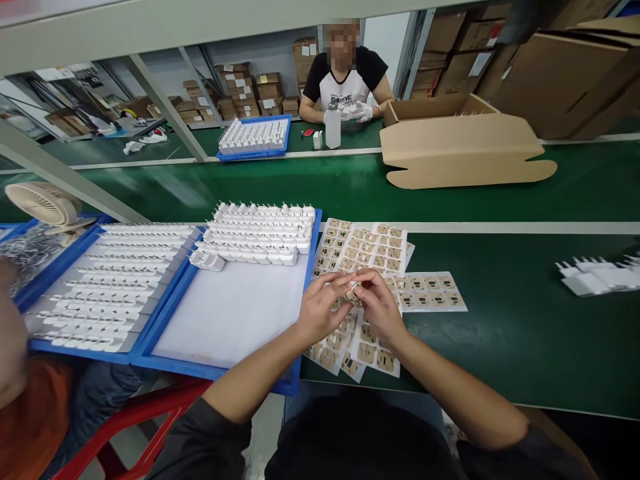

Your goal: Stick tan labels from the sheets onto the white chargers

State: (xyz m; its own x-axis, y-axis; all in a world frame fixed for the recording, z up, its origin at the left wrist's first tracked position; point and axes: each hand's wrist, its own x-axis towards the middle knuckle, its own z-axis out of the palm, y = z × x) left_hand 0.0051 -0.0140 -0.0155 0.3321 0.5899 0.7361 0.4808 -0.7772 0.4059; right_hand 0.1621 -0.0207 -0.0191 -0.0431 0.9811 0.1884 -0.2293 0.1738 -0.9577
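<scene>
My left hand [323,308] and my right hand [383,312] meet over the sticker sheets, fingertips closed around one small piece. It looks like a white plug adapter [353,294] with a tan, dark-marked sticker on the face toward me; fingers hide much of it. Beneath and around my hands lie overlapping white sheets of tan stickers [433,291], several of them fanned out on the green table. Left of my hands, a blue tray [230,317] holds rows of white plug adapters [260,233] with their pins up in its far half.
Another blue tray [137,343] full of white adapters stands farther left, near a fan [45,203]. More adapters [595,275] lie at the right. Across the green bench [300,183], a gloved person [345,87] sits by a bottle [333,127] and an open cardboard box [460,150].
</scene>
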